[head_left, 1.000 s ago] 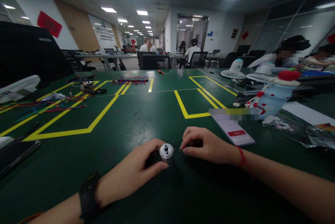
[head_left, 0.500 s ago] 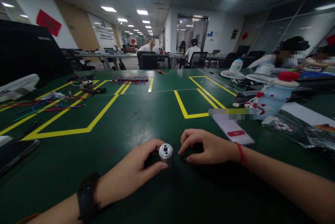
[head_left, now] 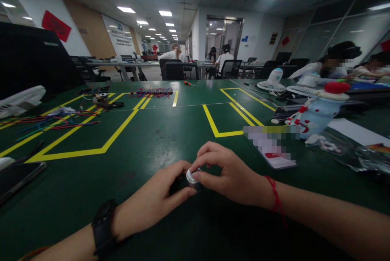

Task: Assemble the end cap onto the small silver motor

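My left hand (head_left: 158, 200) grips the side of a small silver electric motor (head_left: 191, 177), its thumb in front and its fingers behind. The motor stands upright with its round end facing up. My right hand (head_left: 227, 171) comes in from the right, thumb and index finger pinched close together at the motor's top. Those fingertips cover the shaft, and whether a tiny part is between them cannot be seen. Both hands are low over the green tabletop (head_left: 158, 139).
A phone (head_left: 274, 153) lies beyond my right hand. Further right are a blue cup (head_left: 319, 114), small fans (head_left: 272, 80) and clear plastic packaging (head_left: 350, 151). Loose wires (head_left: 70, 122) and a dark phone (head_left: 24, 177) are at the left. An orange screwdriver (head_left: 188, 83) lies at the far edge.
My right hand has moved left, from beside the motor onto its top, its fingertips now touching there. The left hand keeps its hold in nearly the same place.
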### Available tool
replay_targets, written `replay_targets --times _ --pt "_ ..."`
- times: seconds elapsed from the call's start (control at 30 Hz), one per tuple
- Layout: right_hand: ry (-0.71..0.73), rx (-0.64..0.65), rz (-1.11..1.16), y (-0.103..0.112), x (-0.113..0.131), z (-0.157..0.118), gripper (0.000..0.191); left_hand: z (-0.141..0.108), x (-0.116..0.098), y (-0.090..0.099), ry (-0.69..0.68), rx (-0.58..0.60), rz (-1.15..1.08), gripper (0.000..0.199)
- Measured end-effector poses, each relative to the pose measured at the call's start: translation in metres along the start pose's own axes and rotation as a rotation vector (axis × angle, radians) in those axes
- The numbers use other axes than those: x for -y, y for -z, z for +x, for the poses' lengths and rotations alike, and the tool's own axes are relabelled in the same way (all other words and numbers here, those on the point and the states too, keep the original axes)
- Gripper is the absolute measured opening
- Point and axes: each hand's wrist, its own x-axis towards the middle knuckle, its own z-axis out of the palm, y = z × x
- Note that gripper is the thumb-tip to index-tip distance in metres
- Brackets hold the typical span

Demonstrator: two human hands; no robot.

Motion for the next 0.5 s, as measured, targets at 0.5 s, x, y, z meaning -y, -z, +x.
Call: replay_targets --times 0.5 --pt "-0.102 0.433 -0.199 0.041 -0.028 -0.004 0.024 -0.002 -0.004 0.005 0.028 0.020 -0.069 0.019"
